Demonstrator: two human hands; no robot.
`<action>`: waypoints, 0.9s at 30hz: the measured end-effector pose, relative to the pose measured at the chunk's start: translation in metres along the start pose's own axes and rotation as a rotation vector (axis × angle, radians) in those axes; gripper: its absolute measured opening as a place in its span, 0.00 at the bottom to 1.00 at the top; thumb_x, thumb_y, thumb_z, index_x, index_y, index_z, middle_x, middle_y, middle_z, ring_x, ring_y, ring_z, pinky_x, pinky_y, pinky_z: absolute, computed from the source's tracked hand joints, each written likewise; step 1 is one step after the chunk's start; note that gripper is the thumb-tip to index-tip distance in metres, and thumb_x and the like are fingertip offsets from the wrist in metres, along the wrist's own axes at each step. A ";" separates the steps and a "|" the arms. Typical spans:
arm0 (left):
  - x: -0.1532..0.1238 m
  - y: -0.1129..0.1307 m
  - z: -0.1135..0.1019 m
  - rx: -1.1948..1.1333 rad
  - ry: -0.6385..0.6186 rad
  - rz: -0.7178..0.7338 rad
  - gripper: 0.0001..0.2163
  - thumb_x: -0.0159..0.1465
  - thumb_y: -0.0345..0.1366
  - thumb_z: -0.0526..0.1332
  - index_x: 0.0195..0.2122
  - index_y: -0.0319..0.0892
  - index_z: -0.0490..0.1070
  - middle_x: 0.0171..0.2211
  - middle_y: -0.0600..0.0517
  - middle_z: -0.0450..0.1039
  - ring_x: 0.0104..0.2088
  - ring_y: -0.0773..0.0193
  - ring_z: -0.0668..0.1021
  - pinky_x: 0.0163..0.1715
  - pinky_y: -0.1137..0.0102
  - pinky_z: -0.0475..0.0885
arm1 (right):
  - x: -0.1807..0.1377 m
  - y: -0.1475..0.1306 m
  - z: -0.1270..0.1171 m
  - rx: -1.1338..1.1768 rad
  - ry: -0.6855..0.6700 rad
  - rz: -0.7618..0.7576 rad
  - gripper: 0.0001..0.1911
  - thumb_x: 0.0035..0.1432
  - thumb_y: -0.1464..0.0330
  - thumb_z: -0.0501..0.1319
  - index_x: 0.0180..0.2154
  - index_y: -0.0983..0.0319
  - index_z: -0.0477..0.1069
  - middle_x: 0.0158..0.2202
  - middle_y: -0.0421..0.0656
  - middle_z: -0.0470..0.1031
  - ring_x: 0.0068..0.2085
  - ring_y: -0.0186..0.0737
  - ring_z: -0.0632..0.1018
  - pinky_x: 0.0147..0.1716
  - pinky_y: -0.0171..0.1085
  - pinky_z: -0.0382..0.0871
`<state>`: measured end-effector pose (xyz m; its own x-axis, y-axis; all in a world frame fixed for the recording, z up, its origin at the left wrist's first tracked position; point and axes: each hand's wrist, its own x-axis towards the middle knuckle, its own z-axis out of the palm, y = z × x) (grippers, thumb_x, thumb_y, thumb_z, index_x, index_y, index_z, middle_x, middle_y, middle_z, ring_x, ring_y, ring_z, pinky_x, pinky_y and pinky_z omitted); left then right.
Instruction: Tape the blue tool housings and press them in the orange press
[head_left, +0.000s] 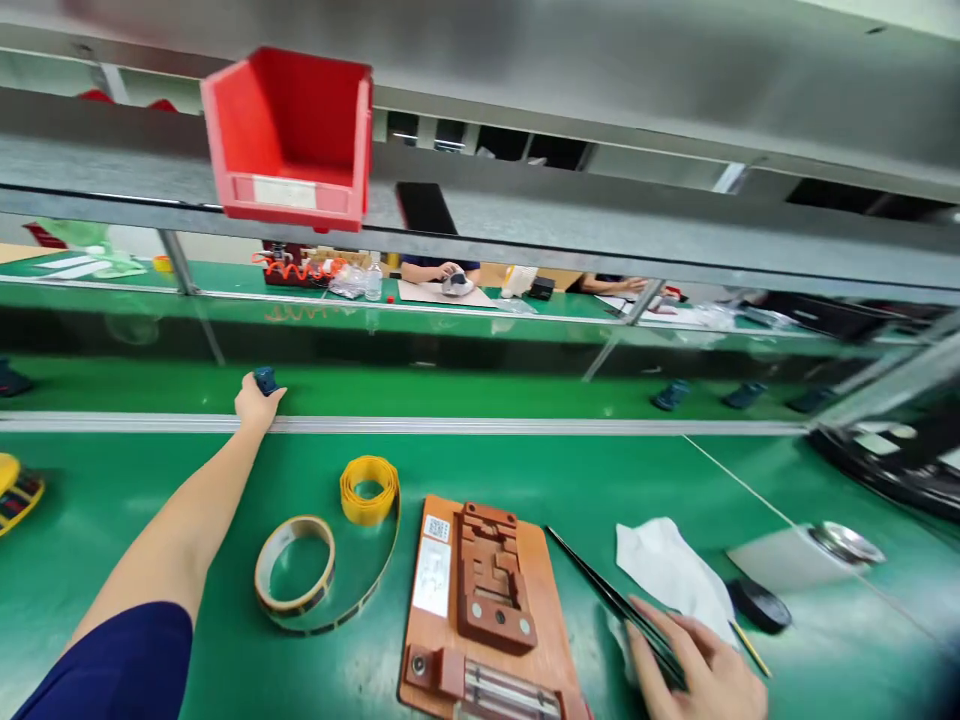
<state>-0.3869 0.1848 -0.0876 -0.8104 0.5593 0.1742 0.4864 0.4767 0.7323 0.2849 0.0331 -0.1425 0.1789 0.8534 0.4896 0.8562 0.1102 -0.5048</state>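
My left hand (257, 402) reaches far forward to the conveyor belt (450, 390) and is closed on a small dark blue part (265, 380). My right hand (697, 668) rests at the near right, fingers closed on black tweezers (600, 592) that point up and left over the green table. A brown fixture plate (487, 610) with a raised jig lies between my arms. A yellow tape strip (369, 488) and a tape reel (294, 565) lie left of the fixture.
A white cloth (667, 570) and a black round lid (759, 605) sit right of the tweezers. More dark parts (671, 396) ride the belt at right. A red bin (289, 135) hangs on the rail above. Other people's hands (450, 272) work across the line.
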 end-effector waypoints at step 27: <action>-0.238 0.128 -0.021 0.193 -0.616 0.857 0.23 0.58 0.30 0.59 0.56 0.39 0.72 0.46 0.43 0.81 0.46 0.50 0.82 0.55 0.58 0.73 | -0.008 -0.037 -0.004 -0.012 -0.084 0.154 0.18 0.66 0.70 0.53 0.53 0.62 0.74 0.48 0.52 0.75 0.49 0.52 0.70 0.48 0.47 0.60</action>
<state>-0.1385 0.0992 -0.0214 0.1036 0.9783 0.1795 0.9018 -0.1685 0.3980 0.2539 0.0196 -0.1249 0.2673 0.8995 0.3457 0.8277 -0.0306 -0.5603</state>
